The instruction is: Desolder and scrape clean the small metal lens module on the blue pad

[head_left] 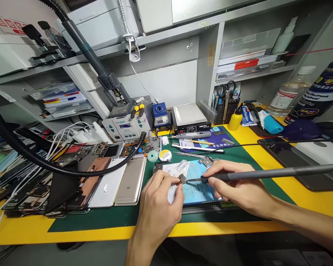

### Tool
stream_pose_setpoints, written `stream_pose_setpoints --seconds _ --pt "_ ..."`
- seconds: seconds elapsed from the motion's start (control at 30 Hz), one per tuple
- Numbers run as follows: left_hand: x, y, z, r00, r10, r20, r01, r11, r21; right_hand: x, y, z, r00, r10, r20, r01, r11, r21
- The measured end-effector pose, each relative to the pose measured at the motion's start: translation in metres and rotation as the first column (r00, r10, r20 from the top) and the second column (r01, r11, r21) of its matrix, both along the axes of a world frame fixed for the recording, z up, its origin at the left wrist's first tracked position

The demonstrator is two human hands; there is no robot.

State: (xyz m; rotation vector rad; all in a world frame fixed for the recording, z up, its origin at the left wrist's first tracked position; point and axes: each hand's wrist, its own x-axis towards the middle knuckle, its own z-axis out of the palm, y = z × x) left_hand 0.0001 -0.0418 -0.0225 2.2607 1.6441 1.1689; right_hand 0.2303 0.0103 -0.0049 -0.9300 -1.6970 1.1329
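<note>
- Left hand [158, 207] closed, pinching a small metal part [182, 179] above a white paper slip [174, 192]
- Right hand [233, 184] gripping a soldering iron [261, 174] like a pen, its tip at the part
- Blue card [198, 188] lying under both hands, on a green mat [100, 221]

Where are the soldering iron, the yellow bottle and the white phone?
soldering iron [261, 174]: head view, on its grey handle
yellow bottle [235, 121]: head view, on its body
white phone [107, 184]: head view, on its back
</note>
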Motion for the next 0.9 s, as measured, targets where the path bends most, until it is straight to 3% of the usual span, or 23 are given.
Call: stream_pose_setpoints --seconds 0.27,0.47,0.9 --pt "0.0 0.003 -0.001 1.0 -0.021 0.002 0.021 1.0 0.019 0.004 0.0 -0.006 0.999 -0.017 0.037 0.014 0.995 0.098" --pt "-0.002 0.009 -0.001 0.999 -0.034 -0.016 0.035 0.998 0.047 0.004 -0.003 -0.001 0.989 -0.055 0.135 0.01 0.95 0.311" --pt "-0.003 0.012 -0.004 1.0 -0.024 -0.011 0.025 0.997 0.078 0.002 -0.008 -0.002 0.98 -0.055 0.193 -0.037 0.894 0.446"
